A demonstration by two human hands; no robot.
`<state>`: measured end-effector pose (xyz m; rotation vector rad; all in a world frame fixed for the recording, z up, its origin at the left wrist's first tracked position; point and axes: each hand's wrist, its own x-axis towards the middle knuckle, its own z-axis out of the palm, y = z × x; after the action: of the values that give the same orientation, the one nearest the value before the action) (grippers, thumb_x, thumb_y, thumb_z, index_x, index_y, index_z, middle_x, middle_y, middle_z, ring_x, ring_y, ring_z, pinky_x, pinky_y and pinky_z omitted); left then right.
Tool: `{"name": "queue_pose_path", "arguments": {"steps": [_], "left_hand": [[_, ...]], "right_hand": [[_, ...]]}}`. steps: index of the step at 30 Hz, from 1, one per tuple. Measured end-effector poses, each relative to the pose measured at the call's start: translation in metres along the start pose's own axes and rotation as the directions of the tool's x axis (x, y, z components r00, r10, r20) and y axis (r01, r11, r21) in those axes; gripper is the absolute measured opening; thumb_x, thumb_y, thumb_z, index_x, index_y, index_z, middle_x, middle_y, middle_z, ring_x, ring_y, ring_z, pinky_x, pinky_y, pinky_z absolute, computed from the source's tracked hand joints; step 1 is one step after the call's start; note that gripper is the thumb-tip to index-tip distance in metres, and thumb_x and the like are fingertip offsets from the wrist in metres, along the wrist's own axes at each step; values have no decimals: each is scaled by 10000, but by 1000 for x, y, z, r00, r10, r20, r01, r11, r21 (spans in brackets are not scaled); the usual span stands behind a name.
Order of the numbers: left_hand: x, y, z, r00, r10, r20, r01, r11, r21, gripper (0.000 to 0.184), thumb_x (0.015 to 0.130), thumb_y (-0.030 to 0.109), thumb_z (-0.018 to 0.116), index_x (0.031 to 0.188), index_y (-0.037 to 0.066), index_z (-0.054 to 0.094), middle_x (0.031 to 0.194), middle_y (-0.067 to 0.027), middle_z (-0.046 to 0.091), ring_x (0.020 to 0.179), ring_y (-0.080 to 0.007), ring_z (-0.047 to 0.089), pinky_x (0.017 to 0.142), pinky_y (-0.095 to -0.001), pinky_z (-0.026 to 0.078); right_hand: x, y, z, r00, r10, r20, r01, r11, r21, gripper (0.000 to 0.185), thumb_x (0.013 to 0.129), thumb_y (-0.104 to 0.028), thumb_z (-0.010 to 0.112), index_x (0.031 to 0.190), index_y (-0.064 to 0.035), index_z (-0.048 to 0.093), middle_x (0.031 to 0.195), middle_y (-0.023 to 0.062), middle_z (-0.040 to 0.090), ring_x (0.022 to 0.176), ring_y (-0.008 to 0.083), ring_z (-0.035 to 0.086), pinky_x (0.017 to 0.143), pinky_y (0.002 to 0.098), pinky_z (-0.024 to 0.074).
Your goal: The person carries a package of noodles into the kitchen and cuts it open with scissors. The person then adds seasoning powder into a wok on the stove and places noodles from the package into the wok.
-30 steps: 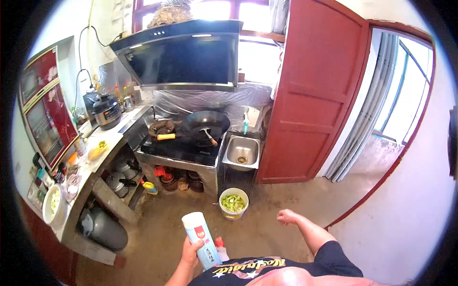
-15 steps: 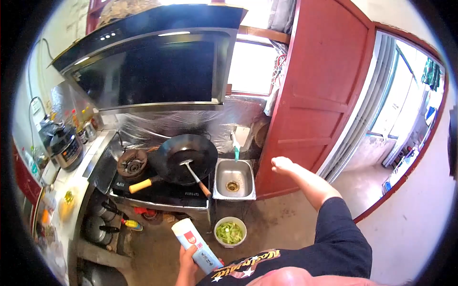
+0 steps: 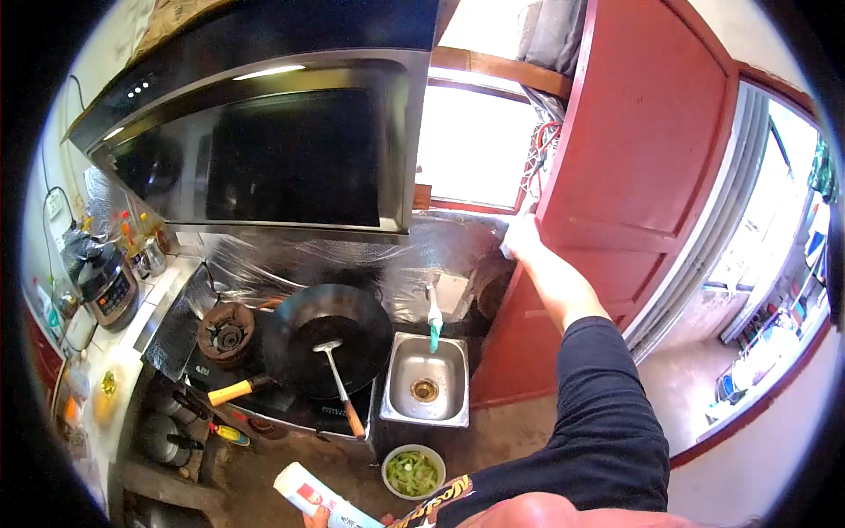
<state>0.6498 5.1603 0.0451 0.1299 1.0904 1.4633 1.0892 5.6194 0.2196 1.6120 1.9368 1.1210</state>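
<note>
At the bottom of the view my left hand [image 3: 317, 517], only partly in frame, is wrapped around a paper-wrapped pack of dried noodles [image 3: 327, 502]. The pack is white and pale blue with a red logo, and it lies tilted. My right arm stretches forward, and my right hand [image 3: 523, 236] is at the free edge of the red door [image 3: 629, 150], beside the window. Bright light washes out its fingers, so I cannot tell whether they grip the door or anything else. A white bowl of cut green vegetables [image 3: 412, 473] stands on the floor near the noodle pack.
A black wok [image 3: 299, 352] with a spatula [image 3: 338, 383] in it sits on the stove, beside a bare burner [image 3: 227, 333]. Right of it is a steel sink [image 3: 426, 374]. The range hood [image 3: 264, 167] hangs low above. A pressure cooker [image 3: 109, 286] stands on the left counter.
My right hand has moved forward and up along the door toward its edge by the window. The noodle pack sits lower and further left in view. My view has tilted and shifted.
</note>
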Motion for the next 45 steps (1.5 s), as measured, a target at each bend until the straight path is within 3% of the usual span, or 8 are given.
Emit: {"name": "queue_pose_path", "arguments": {"steps": [5, 18, 31, 35, 39, 41, 44, 45], "left_hand": [[8, -3, 40, 1000, 2, -27, -3, 998, -56, 379, 876, 118, 494, 1238, 55, 405, 1089, -102, 512, 992, -243, 534, 826, -382, 460], [31, -7, 72, 999, 15, 45, -19, 995, 94, 349, 881, 133, 496, 1214, 42, 442, 1068, -77, 534, 962, -205, 546, 801, -349, 464], [72, -30, 23, 981, 179, -68, -179, 984, 11, 565, 742, 48, 525, 1287, 35, 377, 1122, -118, 517, 1021, -246, 517, 902, -396, 422], [73, -4, 37, 956, 288, 56, -291, 954, 76, 538, 716, 107, 610, 1222, 28, 444, 1091, -93, 545, 962, -208, 552, 864, -357, 452], [60, 47, 49, 875, 412, 253, -454, 881, 134, 586, 666, 138, 689, 1188, 22, 448, 1051, -71, 557, 956, -163, 544, 857, -317, 434], [52, 65, 48, 850, 439, 291, -489, 863, 126, 613, 658, 151, 698, 1199, 29, 436, 1062, -67, 553, 968, -159, 535, 872, -313, 420], [49, 70, 32, 845, 468, 260, -518, 837, 177, 646, 644, 161, 707, 1211, 25, 427, 1072, -68, 548, 981, -154, 524, 883, -314, 410], [47, 75, 28, 843, 468, 264, -523, 829, 198, 658, 640, 164, 709, 1215, 22, 422, 1075, -68, 547, 981, -152, 523, 883, -313, 409]], "right_hand": [[22, 3, 7, 959, 16, 284, -21, 1000, 17, 211, 795, -157, 495, 806, -53, 678, 734, 96, 637, 594, 266, 600, 403, 481, 423], [97, 93, 40, 582, 805, 118, -703, 424, 572, 431, 833, -200, 432, 1140, 103, 417, 939, 210, 633, 862, 251, 646, 753, 367, 510], [74, 106, -27, 668, 722, -180, -373, 534, 759, 312, 848, -166, 389, 1097, 3, 475, 907, 227, 592, 796, 369, 597, 703, 477, 469], [22, 97, -86, 758, 649, -58, 422, -421, 803, 273, 848, -183, 542, 1100, -77, 535, 711, -35, 487, 596, 59, 466, 507, 212, 417], [-84, 39, -168, 986, 156, -51, 162, -880, 447, 263, 961, -280, 390, 738, -148, 436, 501, -80, 255, 363, 28, 218, 322, 192, 164], [-127, 3, -166, 998, 47, -37, 60, -826, 560, 307, 960, -329, 347, 757, -130, 461, 537, -45, 359, 393, 60, 316, 353, 193, 250], [-159, -53, -130, 980, 154, -122, 81, 250, 965, 67, 804, -49, 576, 764, -45, 522, 768, 92, 514, 668, 143, 496, 586, 219, 398], [-174, -62, -147, 921, 4, -389, 389, -72, 919, 49, 758, -44, 590, 760, -16, 550, 932, 147, 519, 766, 183, 526, 627, 239, 422]]}}
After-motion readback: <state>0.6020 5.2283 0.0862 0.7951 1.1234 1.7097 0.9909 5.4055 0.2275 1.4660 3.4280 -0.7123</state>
